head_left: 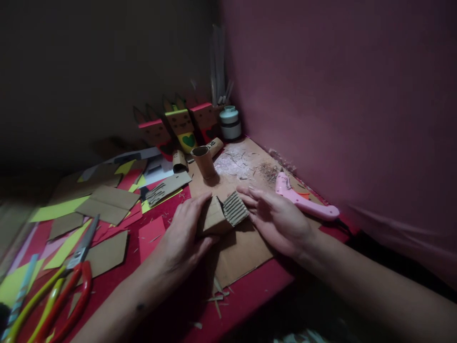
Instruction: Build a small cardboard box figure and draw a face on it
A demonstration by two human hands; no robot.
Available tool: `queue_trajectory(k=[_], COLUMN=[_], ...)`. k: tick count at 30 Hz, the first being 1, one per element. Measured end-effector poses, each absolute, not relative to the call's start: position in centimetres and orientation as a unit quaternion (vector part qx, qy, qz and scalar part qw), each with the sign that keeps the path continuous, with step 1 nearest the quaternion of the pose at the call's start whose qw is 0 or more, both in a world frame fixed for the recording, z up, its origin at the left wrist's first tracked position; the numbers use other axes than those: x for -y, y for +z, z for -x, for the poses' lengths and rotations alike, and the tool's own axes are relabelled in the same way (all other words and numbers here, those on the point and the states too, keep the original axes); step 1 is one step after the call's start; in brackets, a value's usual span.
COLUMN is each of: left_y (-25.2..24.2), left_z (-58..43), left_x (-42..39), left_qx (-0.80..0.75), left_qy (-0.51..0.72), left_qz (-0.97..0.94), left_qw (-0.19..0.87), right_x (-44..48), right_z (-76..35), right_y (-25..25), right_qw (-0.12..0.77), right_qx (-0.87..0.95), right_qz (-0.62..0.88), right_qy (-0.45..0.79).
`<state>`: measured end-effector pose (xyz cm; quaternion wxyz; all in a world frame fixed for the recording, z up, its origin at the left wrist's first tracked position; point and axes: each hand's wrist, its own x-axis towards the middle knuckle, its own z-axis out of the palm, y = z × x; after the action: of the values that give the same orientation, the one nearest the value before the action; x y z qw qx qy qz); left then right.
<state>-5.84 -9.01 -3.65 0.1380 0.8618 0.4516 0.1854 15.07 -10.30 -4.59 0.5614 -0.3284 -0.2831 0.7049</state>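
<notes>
A small folded cardboard box (213,219) lies over the brown cardboard sheet (239,257), with a ridged corrugated flap (235,209) standing out on its right side. My left hand (189,226) grips the box from the left, fingers over its far side and thumb along the near side. On the other side, my right hand (276,219) is stretched out with its palm turned toward the box, its fingertips at the corrugated flap. Part of those fingers is hidden behind the flap. An upright cardboard tube (204,162) stands just beyond the box.
A pink glue gun (303,197) lies right of my right hand, near the wall. Scissors (76,271) with red and yellow handles rest among paper and cardboard scraps (107,204) at left. Cardboard figures (180,125) and a light-blue jar (230,123) stand at the back.
</notes>
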Motion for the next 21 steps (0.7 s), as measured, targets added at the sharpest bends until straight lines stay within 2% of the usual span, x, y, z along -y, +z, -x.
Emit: queue_trajectory(k=[9,21], left_y=[-5.2,-4.5], left_z=[4.6,3.0], left_x=[9.6,10.1], left_qx=[-0.477,-0.488], left_qy=[0.192,0.202], left_qz=[-0.852,-0.843], left_qw=[0.096,0.103], right_x=[12.2,12.8], right_z=[-13.2,-12.4], right_y=[-4.6,-5.1], right_qw=[0.563,0.567], right_qx=[0.27,0.286], right_qz=[0.29,0.293], right_qy=[0.725,0.715])
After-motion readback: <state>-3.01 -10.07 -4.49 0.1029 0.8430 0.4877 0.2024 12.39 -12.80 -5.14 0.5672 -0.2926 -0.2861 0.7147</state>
